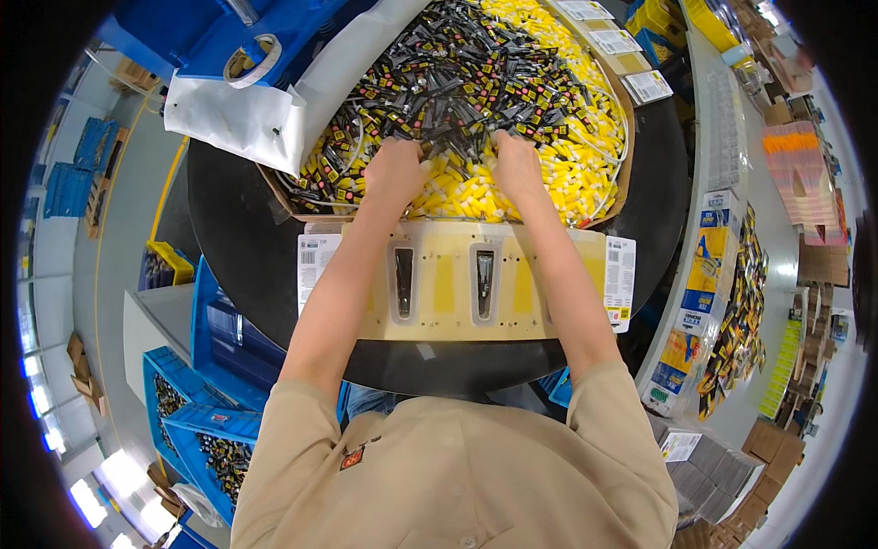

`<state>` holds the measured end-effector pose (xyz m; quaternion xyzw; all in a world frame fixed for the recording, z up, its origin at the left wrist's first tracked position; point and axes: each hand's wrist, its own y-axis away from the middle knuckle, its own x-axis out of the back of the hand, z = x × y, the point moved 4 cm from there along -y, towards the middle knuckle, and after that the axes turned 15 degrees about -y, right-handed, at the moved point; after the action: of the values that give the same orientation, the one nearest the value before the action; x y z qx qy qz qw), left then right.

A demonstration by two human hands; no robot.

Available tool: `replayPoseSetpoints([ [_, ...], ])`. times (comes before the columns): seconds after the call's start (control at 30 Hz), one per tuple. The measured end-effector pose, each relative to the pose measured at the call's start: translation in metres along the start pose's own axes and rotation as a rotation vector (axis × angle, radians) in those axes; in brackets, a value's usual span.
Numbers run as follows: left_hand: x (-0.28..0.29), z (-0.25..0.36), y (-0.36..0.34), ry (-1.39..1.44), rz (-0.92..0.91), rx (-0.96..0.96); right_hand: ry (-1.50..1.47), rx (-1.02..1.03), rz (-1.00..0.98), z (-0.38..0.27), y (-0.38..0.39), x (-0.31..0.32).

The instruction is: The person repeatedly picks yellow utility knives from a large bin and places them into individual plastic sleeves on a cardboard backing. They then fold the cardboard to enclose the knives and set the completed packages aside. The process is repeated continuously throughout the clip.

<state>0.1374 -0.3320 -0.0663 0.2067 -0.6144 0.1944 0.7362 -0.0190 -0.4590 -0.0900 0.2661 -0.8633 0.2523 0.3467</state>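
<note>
A big heap fills a cardboard-edged bin on a round black table. Small black tubes [457,69] with labels cover its left and far part, and yellow pieces with whitish ends [462,190] its near and right part. My left hand [395,172] is curled at the near side, where black tubes meet yellow pieces. Level with it, my right hand [518,166] is curled among the yellow pieces. Both sets of fingertips are hidden. Between my forearms lies a pale yellow fixture plate [457,331], with one black tube [403,282] and another black tube [484,282] in clear moulded pockets.
Printed cards [620,274] lie at the plate's ends. A tape roll [252,62] sits by a white sheet [233,114] at upper left. Blue bins [208,416] of small tubes stand at lower left. Packaged goods [700,274] line a bench at right.
</note>
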Motion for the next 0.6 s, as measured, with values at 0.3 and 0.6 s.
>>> replayPoseSetpoints([
  [0.3,0.014,-0.032,0.153,0.228,-0.253,-0.086,0.069,-0.292,-0.233,0.006,-0.016,-0.017],
  [0.6,0.02,-0.043,0.119,0.281,0.009,-0.108,-0.59,-0.449,-0.013,-0.017,0.059,0.04],
])
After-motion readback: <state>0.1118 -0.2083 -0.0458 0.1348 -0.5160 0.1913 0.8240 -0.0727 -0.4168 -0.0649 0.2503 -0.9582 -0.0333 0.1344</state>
